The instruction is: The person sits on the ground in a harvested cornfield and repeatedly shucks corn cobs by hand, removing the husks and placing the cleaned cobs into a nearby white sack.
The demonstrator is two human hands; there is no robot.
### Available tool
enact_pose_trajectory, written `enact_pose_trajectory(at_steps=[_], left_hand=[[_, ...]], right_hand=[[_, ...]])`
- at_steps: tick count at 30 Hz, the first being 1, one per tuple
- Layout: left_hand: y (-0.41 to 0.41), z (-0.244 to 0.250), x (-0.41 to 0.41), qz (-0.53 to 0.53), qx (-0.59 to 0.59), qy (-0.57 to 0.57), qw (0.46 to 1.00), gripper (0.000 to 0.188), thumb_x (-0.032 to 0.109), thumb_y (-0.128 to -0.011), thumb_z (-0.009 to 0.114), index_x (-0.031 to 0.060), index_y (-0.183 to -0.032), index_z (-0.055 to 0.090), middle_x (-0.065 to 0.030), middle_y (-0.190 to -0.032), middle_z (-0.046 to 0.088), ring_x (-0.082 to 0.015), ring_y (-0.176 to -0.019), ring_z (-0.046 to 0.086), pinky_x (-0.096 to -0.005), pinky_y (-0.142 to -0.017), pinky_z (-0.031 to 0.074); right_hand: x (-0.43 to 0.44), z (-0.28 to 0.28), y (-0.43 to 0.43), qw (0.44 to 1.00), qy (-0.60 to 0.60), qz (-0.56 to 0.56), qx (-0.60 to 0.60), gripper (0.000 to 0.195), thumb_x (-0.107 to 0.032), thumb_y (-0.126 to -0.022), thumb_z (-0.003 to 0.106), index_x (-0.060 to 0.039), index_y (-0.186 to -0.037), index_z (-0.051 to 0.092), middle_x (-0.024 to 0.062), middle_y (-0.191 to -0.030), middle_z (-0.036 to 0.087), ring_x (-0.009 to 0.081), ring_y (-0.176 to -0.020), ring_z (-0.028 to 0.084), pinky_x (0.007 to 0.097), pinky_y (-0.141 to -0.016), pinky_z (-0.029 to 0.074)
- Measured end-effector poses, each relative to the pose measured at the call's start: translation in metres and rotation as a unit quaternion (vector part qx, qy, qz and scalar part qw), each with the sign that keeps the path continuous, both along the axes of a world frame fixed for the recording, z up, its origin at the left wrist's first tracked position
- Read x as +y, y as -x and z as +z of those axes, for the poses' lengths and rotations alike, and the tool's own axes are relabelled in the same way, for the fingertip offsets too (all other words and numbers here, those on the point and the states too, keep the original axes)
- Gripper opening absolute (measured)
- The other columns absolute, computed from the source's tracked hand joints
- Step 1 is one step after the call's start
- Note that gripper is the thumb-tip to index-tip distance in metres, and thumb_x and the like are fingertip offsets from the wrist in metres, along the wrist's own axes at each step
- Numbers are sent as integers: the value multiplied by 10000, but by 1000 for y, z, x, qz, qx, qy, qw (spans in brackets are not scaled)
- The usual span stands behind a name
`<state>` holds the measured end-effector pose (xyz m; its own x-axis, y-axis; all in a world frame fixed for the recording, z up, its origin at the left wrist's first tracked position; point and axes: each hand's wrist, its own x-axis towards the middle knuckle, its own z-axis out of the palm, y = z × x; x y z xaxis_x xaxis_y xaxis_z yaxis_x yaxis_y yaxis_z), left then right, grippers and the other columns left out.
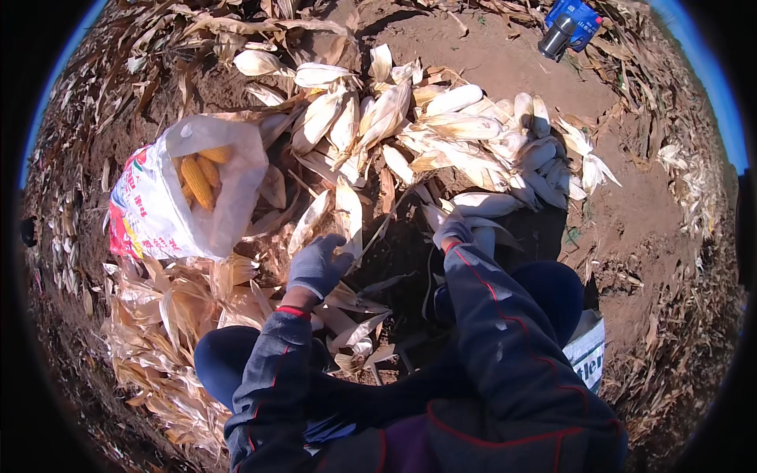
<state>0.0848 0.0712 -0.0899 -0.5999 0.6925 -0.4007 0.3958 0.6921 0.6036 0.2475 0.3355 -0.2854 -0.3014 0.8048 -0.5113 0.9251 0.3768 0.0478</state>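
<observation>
My left hand (pixel 316 266), in a grey knit glove, is held with thumb and fingers apart and nothing visible between them. Just beyond its fingertips stand pale corn husks (pixel 349 216). My right hand (pixel 454 232), gloved the same way, is curled on an ear of corn in its husk (pixel 434 216); its fingers are partly hidden. Close by lies another ear still in its husk (pixel 485 204). To the left a white woven sack (pixel 171 219) lies open, with several bare yellow corn ears (pixel 198 180) in its mouth.
A heap of unhusked ears (pixel 378 118) arcs across the ground ahead. Loose stripped husks (pixel 177 307) are piled at left. A white printed box (pixel 588 352) stands by my right knee. A steel flask (pixel 557 36) and a blue bag (pixel 582 20) sit at the far right.
</observation>
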Motion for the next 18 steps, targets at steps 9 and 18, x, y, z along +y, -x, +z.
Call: enact_pose_trajectory(at_steps=[9,18], left_hand=[[1,7,3,-15,-19,5,1000,296,329,-774,593,112,-975,618,-155,-879,646,-326,-834,620,-386,-749,479],[2,12,13,101,-75,-83,989,587,435,-783,633,22,-1178,502,-204,-1059,607,-307,-980,597,-345,-828,459]], right_hand=[[-5,-14,-7,999,-45,23,14,274,-267,-873,439,-98,-991,621,163,-995,633,312,-914,622,425,-784,479],[-16,62,63,858,214,-155,441,393,-124,-705,657,-49,-1056,498,124,-923,627,225,-822,614,326,-745,479]])
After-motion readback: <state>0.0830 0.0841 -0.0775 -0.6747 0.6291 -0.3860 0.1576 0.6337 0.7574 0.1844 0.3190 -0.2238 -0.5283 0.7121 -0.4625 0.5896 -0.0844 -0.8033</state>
